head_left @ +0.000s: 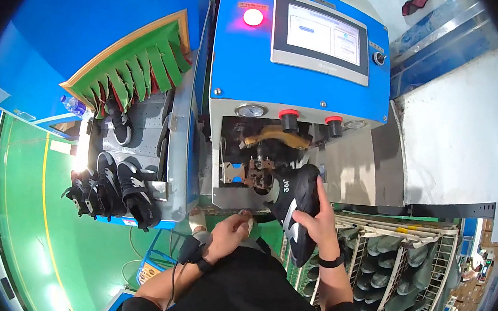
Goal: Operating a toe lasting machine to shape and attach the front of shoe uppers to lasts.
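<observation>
My right hand (pixel 321 225) grips a black shoe (pixel 307 188) with a pale side stripe. The shoe is upended just in front of the blue machine's opening, its dark collar toward the clamp. My thumb presses on its side while the fingers go round behind it. Close to my body, my left hand (pixel 226 235) is closed with curled fingers; whether it holds anything is hidden. Inside the machine (pixel 240 59), a metal clamp (pixel 259 172) sits below a yellowish curved part (pixel 278 137).
Several black shoes (pixel 135 189) stand at the front of a conveyor (pixel 142 145) on the left, beneath a green strip curtain (pixel 131 75). A lit touchscreen (pixel 323 37) is on the machine. At the right, a rack (pixel 394 235) holds several grey shoe-shaped pieces.
</observation>
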The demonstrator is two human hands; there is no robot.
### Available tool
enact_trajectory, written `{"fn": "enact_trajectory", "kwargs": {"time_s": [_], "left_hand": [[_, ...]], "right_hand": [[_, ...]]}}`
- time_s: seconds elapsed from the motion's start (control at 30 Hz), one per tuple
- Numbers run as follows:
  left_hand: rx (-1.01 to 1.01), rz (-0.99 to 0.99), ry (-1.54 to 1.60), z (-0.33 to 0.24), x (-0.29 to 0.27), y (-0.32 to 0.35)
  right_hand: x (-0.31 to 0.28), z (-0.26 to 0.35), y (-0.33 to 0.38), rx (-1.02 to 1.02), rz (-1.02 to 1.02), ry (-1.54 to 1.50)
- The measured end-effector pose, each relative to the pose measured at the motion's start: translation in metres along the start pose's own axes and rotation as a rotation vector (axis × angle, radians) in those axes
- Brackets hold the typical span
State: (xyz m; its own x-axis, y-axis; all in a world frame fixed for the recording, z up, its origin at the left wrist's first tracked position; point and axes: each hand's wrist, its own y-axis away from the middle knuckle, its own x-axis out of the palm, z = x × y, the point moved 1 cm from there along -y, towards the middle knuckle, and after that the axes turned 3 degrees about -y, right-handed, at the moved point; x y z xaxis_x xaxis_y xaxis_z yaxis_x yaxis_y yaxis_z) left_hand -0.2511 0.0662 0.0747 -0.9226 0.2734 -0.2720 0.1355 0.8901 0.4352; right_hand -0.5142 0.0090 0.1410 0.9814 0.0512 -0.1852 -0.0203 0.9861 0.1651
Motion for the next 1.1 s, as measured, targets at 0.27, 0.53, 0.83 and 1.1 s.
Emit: {"fn": "enact_trajectory", "kwargs": {"time_s": [0.27, 0.53, 0.83, 1.1], "left_hand": [[-0.057, 0.043, -0.083, 0.039, -0.015, -0.016], [-0.139, 0.033, -0.097, 0.059, -0.026, -0.017], [-0.056, -0.041, -0.065, 0.044, -0.019, -0.035], [0.156, -0.058, 0.531, -0.018, 0.000, -0.031]], "right_hand": [[0.025, 0.018, -0.056, -0.070, -0.102, 0.309], [0.068, 0.049, -0.097, -0.003, -0.083, 0.894], [0.042, 0.000, -0.066, 0.051, 0.056, 0.760], [0.015, -0.024, -0.017, 0.211, 0.049, -0.476]]}}
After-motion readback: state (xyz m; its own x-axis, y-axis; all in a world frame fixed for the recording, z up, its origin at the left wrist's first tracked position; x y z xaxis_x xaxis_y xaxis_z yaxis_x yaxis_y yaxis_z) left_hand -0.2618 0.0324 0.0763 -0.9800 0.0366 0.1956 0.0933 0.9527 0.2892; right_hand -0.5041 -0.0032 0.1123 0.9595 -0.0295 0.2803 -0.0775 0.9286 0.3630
